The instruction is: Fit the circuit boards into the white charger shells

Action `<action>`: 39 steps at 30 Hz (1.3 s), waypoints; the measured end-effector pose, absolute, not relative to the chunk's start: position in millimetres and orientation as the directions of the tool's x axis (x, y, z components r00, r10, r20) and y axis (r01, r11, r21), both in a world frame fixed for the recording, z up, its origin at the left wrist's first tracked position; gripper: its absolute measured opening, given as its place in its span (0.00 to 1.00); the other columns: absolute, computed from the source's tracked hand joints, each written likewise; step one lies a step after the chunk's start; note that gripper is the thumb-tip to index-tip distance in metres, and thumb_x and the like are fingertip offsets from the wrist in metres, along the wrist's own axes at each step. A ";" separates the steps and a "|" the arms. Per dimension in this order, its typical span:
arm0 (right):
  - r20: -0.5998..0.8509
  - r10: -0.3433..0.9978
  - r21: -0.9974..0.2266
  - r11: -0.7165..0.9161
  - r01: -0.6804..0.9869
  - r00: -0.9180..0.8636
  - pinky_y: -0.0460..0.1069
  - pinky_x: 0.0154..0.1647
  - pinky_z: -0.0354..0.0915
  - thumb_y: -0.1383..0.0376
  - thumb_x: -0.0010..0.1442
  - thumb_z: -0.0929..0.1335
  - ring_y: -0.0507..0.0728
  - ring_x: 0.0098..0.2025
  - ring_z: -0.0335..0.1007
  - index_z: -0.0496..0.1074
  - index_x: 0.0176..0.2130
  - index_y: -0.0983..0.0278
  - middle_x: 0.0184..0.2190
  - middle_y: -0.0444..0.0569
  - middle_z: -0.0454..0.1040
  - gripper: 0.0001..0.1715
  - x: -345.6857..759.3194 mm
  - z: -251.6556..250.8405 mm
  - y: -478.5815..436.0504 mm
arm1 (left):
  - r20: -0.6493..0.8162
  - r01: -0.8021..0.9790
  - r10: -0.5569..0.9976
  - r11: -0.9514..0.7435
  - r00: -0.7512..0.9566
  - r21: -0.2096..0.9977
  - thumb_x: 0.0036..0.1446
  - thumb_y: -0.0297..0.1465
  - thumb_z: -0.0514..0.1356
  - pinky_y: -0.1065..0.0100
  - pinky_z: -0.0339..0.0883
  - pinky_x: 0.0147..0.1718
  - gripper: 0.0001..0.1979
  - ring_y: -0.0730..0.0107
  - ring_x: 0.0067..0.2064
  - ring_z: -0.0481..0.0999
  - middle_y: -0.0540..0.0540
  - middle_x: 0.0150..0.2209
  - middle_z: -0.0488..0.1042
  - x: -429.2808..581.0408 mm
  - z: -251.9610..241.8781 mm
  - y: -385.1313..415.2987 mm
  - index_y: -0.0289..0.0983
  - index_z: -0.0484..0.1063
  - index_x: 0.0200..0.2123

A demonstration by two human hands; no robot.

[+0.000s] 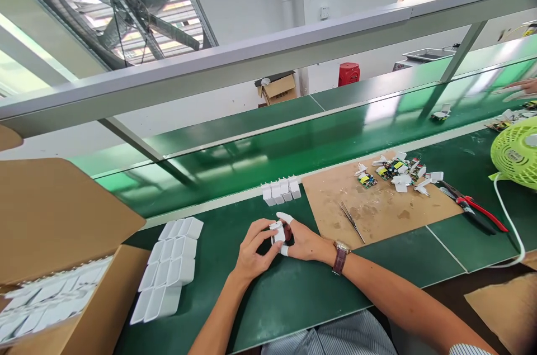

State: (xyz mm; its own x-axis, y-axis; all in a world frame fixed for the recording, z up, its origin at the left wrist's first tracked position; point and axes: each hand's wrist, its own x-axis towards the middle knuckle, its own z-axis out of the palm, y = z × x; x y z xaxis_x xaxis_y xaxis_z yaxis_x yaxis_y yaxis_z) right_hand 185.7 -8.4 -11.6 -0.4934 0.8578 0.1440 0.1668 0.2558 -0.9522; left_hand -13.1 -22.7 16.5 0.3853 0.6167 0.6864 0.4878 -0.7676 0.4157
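White plastic sits between my two hands: a small housing [278, 233] over the desk [289, 302], between its near and far edges. With the left hand [251, 254] I pinch it between thumb and fingertips; the right hand [305, 238] has its grip curved round the opposite side, thumb and finger wearing white finger cots [285, 217]. I judge the step in hand to be handling or fitting this one piece; the next move seems to call for light, even pressure and a square alignment. Similar white housings [282, 192] stand by the far edge. On the brown sheet [331, 198] lie tweezers [351, 222], with circuit boards [396, 168] toward its far right corner.
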 end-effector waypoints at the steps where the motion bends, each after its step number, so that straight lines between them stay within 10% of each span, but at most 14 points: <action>1: 0.154 0.856 -0.950 0.265 0.164 -0.493 0.56 0.47 0.73 0.67 0.54 0.75 0.57 0.40 0.75 0.52 0.71 0.62 0.47 0.50 0.76 0.53 185.5 -12.2 -8.8 | 0.701 0.501 0.608 -0.768 0.373 0.400 0.57 0.25 0.68 0.51 0.77 0.49 0.15 0.56 0.50 0.78 0.40 0.48 0.78 -12.7 16.9 -23.0 0.41 0.75 0.47; 12: 0.182 0.831 -0.935 0.312 0.169 -0.526 0.56 0.46 0.75 0.66 0.58 0.75 0.57 0.40 0.75 0.55 0.70 0.60 0.42 0.47 0.76 0.48 189.7 -7.0 -10.9 | 0.529 0.483 0.678 -0.735 0.511 0.475 0.63 0.27 0.63 0.51 0.77 0.51 0.10 0.55 0.55 0.78 0.36 0.56 0.77 -25.5 31.7 -25.2 0.42 0.77 0.47; 17: 0.258 0.830 -0.805 0.468 0.365 -0.494 0.65 0.60 0.68 0.68 0.52 0.77 0.68 0.59 0.67 0.55 0.70 0.64 0.54 0.60 0.71 0.53 193.7 -11.1 -13.5 | 0.394 0.437 0.860 -0.505 0.323 0.744 0.58 0.39 0.69 0.58 0.81 0.42 0.13 0.60 0.44 0.83 0.35 0.54 0.78 -22.3 6.8 -29.8 0.39 0.76 0.43; 21: 0.306 0.873 -0.847 0.431 0.310 -0.379 0.64 0.59 0.69 0.65 0.56 0.75 0.66 0.56 0.70 0.56 0.69 0.61 0.55 0.58 0.70 0.47 190.7 -7.7 -18.5 | 0.112 0.062 0.986 -0.120 0.126 0.991 0.56 0.48 0.70 0.62 0.82 0.36 0.21 0.68 0.35 0.82 0.44 0.42 0.82 -15.1 -0.8 -29.3 0.38 0.72 0.41; 28: 0.513 0.837 -0.799 0.547 0.249 -0.193 0.58 0.51 0.73 0.62 0.56 0.75 0.63 0.51 0.71 0.63 0.62 0.59 0.51 0.55 0.69 0.38 187.8 6.8 -20.6 | -0.218 -0.239 0.842 0.372 0.494 0.897 0.57 0.46 0.70 0.54 0.82 0.41 0.24 0.57 0.38 0.85 0.35 0.46 0.82 -3.0 16.5 -39.1 0.33 0.75 0.46; 39: 0.661 0.659 -0.633 0.747 0.203 -0.359 0.62 0.57 0.72 0.68 0.58 0.73 0.65 0.60 0.68 0.55 0.69 0.55 0.58 0.57 0.70 0.46 194.2 25.3 -24.7 | -0.192 -0.368 0.874 0.375 0.446 0.851 0.53 0.39 0.74 0.57 0.81 0.39 0.19 0.51 0.44 0.86 0.35 0.50 0.82 -2.9 20.5 -39.5 0.36 0.77 0.44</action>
